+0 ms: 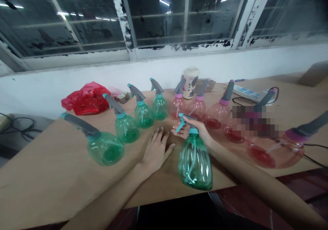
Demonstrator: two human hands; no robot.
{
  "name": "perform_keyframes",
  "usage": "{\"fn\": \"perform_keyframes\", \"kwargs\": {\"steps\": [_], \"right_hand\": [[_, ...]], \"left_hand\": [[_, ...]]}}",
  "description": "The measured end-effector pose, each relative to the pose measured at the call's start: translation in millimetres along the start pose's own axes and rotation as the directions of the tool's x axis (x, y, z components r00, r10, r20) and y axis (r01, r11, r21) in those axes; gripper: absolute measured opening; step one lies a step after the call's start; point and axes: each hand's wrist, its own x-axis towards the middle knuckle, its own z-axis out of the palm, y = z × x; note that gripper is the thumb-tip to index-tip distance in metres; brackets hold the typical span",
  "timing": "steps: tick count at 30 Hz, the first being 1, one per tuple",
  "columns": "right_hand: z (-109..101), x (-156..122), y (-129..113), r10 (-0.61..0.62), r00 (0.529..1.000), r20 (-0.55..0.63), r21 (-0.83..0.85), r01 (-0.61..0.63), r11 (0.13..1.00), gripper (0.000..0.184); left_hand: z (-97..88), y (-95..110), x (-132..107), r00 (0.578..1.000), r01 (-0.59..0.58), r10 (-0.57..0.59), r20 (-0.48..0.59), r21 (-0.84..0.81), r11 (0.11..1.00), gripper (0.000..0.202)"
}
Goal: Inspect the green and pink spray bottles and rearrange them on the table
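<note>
My right hand (196, 127) grips a green spray bottle (195, 161) by its grey and teal trigger head. The bottle hangs in front of me near the table's front edge, its base toward me, with a clear tube inside. Flat on the table, to the left of that bottle, rests my left hand (157, 148), fingers stretched out and holding nothing. Beyond and left of it stand several more green spray bottles, the closest to my fingers being one (144, 115) with a teal collar. Several pink spray bottles stand on the right, among them one (217, 115) behind my right wrist.
A red plastic bag (88, 98) lies at the back left of the wooden table (51, 168). A lidded paper cup (190, 83) stands by the wall. Back right are a white power strip (247, 93) with cables and a cardboard box (315, 73). A blurred patch hides part of one pink bottle.
</note>
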Motion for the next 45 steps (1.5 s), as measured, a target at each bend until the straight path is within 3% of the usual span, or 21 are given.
{"fn": "perform_keyframes", "kwargs": {"steps": [6, 22, 31, 37, 42, 45], "right_hand": [[-3.0, 3.5, 5.7, 0.051, 0.998, -0.027, 0.003, -0.051, 0.999, 0.025], [-5.4, 4.7, 8.8, 0.103, 0.995, 0.013, 0.015, -0.103, 0.995, 0.024], [2.0, 1.0, 6.1, 0.079, 0.997, 0.016, 0.055, -0.08, 0.995, 0.026], [0.7, -0.7, 3.9, -0.009, 0.999, -0.046, 0.068, 0.012, 0.998, 0.013], [0.8, -0.4, 3.6, -0.062, 0.997, -0.048, 0.032, 0.064, 0.997, 0.016], [3.1, 0.0, 3.7, -0.024, 0.999, -0.034, 0.027, 0.025, 0.999, 0.023]], "left_hand": [[0.9, -1.2, 0.2, 1.0, -0.01, 0.01, -0.016, -0.017, 1.0, 0.051], [3.2, -2.3, 0.9, 0.999, -0.028, 0.027, -0.026, -0.017, 0.999, 0.053], [1.9, -1.9, 0.1, 1.0, -0.015, 0.015, -0.005, 0.008, 1.0, 0.053], [0.7, -1.8, 0.3, 1.0, -0.006, 0.006, 0.018, 0.033, 0.999, 0.052], [-0.1, -1.1, 0.7, 1.0, -0.01, 0.009, 0.009, 0.02, 1.0, 0.052], [-0.9, -0.8, 0.9, 1.0, -0.009, 0.009, 0.01, 0.02, 1.0, 0.051]]}}
